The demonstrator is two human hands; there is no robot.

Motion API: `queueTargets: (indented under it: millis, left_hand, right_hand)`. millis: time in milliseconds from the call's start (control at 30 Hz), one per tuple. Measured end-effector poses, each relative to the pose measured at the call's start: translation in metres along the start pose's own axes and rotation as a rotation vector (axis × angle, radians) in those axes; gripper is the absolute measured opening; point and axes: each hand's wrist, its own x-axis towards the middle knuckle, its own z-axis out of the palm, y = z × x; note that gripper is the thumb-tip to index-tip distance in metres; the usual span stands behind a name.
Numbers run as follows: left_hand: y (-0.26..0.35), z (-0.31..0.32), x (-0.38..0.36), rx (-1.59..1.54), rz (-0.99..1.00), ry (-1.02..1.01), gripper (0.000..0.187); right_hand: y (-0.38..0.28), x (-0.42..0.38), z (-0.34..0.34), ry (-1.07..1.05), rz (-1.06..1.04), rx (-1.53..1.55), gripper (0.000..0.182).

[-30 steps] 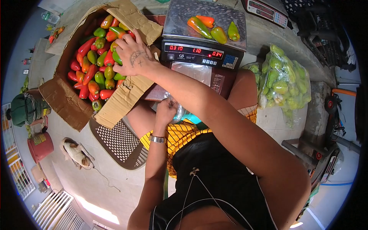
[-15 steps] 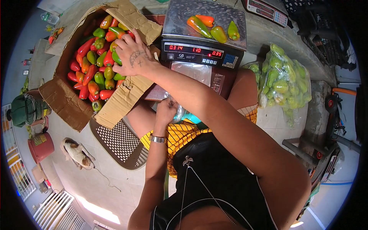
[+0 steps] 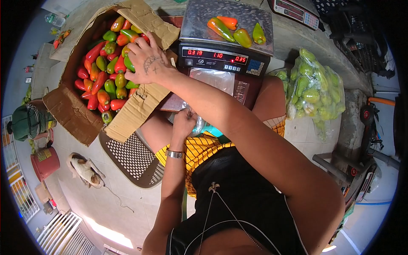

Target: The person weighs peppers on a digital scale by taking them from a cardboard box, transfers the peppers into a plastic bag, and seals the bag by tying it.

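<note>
My right hand (image 3: 148,61) reaches across to the cardboard box (image 3: 72,112), its fingers spread over the box's inner edge and touching the peppers (image 3: 101,80) there. The peppers are red, green and orange and fill the box. The right fingertips are partly hidden among them. Low in front of my lap, my left hand (image 3: 185,121) is closed on clear plastic (image 3: 198,126), which looks like a bag; my right forearm partly covers it. Several loose peppers (image 3: 242,37) lie on the metal plate of a digital scale (image 3: 216,59) with lit red numbers.
A clear bag of green vegetables (image 3: 312,91) stands right of my knee. Below the box is a brown perforated plastic basket (image 3: 131,159). A dog (image 3: 86,171) lies on the tiled floor at left. A second scale (image 3: 296,13) is at the upper right.
The scale's first reading has gone from 0.314 to 0.319. My pendant has swung slightly to the right and down. Both hands have stayed almost in place.
</note>
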Motion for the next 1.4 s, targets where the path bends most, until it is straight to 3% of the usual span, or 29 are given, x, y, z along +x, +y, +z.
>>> queueTargets:
  millis: [467,667,1067,1400]
  left_hand:
    - [-0.021,0.008,0.004,0.005,0.070,0.056,0.031]
    - [-0.020,0.007,0.004,0.031,0.049,0.038,0.030]
    - [-0.012,0.005,0.000,0.001,0.043,0.046,0.025]
    - [-0.020,0.007,0.004,0.082,0.057,0.046,0.027]
  right_hand:
    - [0.000,0.000,-0.005,-0.004,-0.003,0.022,0.057]
    - [0.001,-0.001,0.000,0.089,-0.026,0.011,0.055]
    - [-0.008,0.005,-0.021,-0.251,0.037,-0.117,0.046]
    - [-0.001,-0.001,-0.012,-0.118,0.011,-0.097,0.048]
